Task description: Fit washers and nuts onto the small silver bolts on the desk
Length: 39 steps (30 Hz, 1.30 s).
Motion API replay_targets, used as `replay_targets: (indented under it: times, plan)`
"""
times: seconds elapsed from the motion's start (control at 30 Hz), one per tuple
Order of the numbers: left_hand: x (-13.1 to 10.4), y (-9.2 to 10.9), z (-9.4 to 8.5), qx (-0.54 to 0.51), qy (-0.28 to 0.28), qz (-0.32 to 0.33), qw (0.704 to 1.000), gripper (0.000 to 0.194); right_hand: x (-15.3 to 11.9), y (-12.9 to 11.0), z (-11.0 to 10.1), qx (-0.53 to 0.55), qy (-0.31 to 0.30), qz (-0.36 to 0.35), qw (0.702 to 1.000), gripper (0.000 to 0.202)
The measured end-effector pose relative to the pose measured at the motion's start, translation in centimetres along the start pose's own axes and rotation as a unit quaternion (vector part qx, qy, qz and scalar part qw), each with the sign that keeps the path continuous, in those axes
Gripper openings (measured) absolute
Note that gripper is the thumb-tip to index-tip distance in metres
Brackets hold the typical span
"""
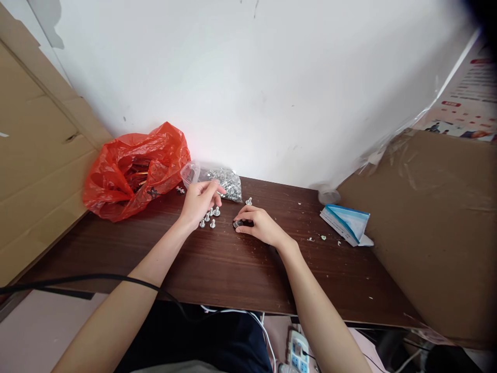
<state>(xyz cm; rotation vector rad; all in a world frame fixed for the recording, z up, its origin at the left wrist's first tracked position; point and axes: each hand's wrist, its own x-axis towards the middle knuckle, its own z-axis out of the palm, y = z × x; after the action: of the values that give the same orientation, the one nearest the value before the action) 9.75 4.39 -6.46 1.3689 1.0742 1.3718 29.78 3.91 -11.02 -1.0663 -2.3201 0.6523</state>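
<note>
A white wall [248, 77] rises behind a dark wooden table [233, 269], with cardboard sheets [34, 155] standing to either side. Beyond the left fingers lies a crumpled red plastic bag [134, 168] holding dark parts, indistinct through the film. Just past the left fingertips sits a clear plastic bag [217, 178] filled with small silver screws. Well to the right of the right fingers rests a blue and white packet [345, 223]. The left hand [200, 202] has its fingers loosely curled together, the tips at the clear bag's mouth; beneath them stand loose screws [212, 217]. The right hand [258, 224] pinches a small dark part [237, 224] between thumb and fingers, on the table.
</note>
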Motion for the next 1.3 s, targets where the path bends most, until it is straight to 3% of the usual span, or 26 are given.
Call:
replay_targets:
  times: [0.23, 0.8, 1.3]
  plan:
    - [-0.22, -0.03, 0.16, 0.052, -0.029, 0.002, 0.998, 0.036, -0.02, 0.13, 0.11, 0.001, -0.001, -0.002, 1.000, 0.017]
    - [-0.23, -0.40, 0.29, 0.084, -0.041, 0.017, 0.995, 0.038, -0.05, -0.14, 0.07, 0.006, -0.003, 0.011, 1.000, 0.019]
    - [-0.25, 0.17, 0.11, 0.004, -0.038, -0.034, 0.999, 0.035, -0.07, -0.14, -0.01, 0.016, -0.007, 0.024, 1.000, 0.022]
